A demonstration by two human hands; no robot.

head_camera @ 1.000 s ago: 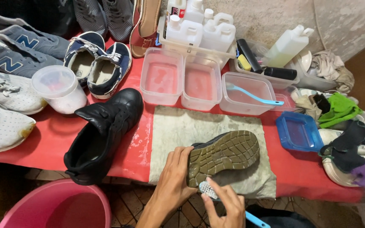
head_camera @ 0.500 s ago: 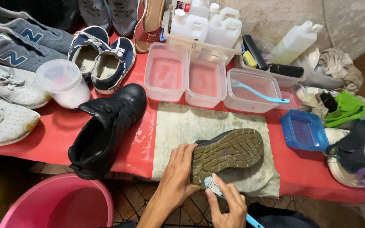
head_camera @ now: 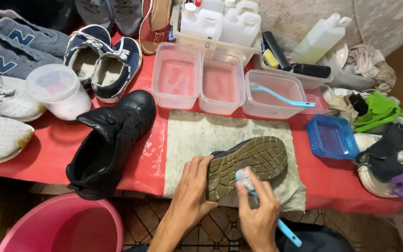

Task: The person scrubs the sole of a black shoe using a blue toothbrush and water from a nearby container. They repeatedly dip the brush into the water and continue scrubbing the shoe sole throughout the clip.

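Left hand [head_camera: 190, 193] grips the heel end of a black shoe [head_camera: 246, 165], tipped on its side, olive sole facing up, on the grey cloth [head_camera: 197, 140] over the red table [head_camera: 47, 154]. Right hand [head_camera: 259, 212] clenches a blue brush [head_camera: 257, 198], bristles touching the sole. Matching black shoe [head_camera: 108, 144] lies just left.

left hand [head_camera: 190, 196] grips shoe [head_camera: 248, 164] | right hand [head_camera: 260, 217] holds brush [head_camera: 247, 179]

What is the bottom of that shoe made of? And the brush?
The shoe sole looks like matte olive rubber, moulded into a grid of tread blocks. The brush seems to be glossy light-blue plastic with pale bristles, probably nylon. The left hand grips the shoe; the right hand holds the brush.
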